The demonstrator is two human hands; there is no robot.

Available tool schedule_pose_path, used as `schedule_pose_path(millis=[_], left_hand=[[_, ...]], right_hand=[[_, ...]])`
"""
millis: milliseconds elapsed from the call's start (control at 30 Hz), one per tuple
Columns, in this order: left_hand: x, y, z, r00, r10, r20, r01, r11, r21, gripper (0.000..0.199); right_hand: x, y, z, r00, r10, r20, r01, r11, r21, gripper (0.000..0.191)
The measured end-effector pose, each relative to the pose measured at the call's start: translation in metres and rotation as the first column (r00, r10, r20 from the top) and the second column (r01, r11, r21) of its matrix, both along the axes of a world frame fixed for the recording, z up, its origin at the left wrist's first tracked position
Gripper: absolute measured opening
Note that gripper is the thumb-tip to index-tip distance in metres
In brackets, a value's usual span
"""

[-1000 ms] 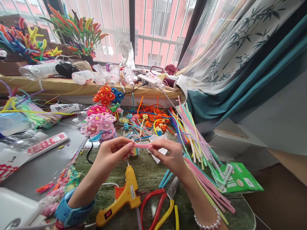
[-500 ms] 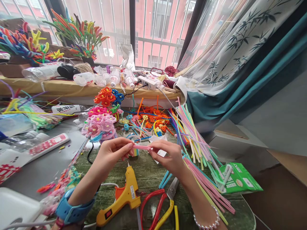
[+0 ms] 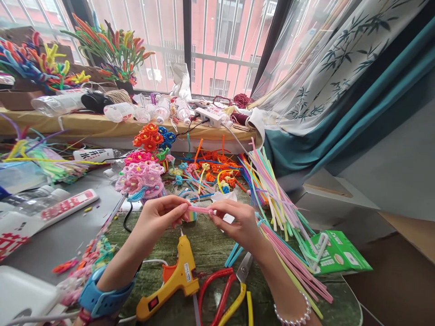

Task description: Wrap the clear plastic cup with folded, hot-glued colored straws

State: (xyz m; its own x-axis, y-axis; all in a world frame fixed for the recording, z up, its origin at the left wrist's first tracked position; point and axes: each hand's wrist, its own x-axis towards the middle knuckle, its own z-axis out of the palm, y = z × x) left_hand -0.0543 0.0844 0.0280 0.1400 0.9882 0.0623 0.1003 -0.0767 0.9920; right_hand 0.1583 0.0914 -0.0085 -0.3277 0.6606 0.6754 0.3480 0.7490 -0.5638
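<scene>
A short pink pipe cleaner (image 3: pixel 200 209) is stretched level between my two hands, above the green table. My left hand (image 3: pixel 167 212) pinches its left end between thumb and fingers. At the other end, my right hand (image 3: pixel 234 219) is closed on it with thumb and fingertips. Behind the hands, a small striped roll (image 3: pixel 192 216) and a white paper piece (image 3: pixel 224 196) are partly hidden. Below them lies a yellow glue gun (image 3: pixel 186 267), its nozzle pointing up toward my left hand. Scissors (image 3: pixel 227 296) with red and yellow handles rest to its right.
Bundles of pastel pipe cleaners (image 3: pixel 272 190) lie at the right, beside a green packet (image 3: pixel 343 253). Pink fuzzy flowers (image 3: pixel 141 177) stand at the left. Orange and blue pieces (image 3: pixel 220 167) cover the table's back. Bottles (image 3: pixel 118 111) and a power strip (image 3: pixel 208 117) lie on the sill.
My right hand has shifted very slightly to the left along the pink pipe cleaner. My left hand stays in place.
</scene>
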Motion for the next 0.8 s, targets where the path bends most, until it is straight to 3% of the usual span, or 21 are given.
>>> schedule_pose_path(millis=[200,400,600,800], left_hand=[[-0.001,0.000,-0.006,0.997,-0.020,-0.077,0.025,0.998,0.062,0.028],[0.006,-0.001,-0.016,0.978,0.021,-0.210,0.034,0.966,0.255,0.020],[0.007,-0.002,-0.016,0.933,0.109,-0.342,0.100,0.837,0.538,0.008],[0.005,-0.002,-0.017,0.910,0.168,-0.379,0.123,0.764,0.633,0.006]], right_hand=[[-0.001,0.001,-0.003,1.000,-0.005,0.008,0.005,1.000,0.001,0.011],[-0.002,-0.001,-0.002,1.000,0.018,0.005,-0.018,1.000,-0.007,0.013],[-0.004,-0.002,-0.004,0.998,0.044,-0.036,-0.046,0.998,-0.051,0.013],[-0.004,-0.002,0.000,0.996,0.043,-0.073,-0.049,0.995,-0.086,0.012]])
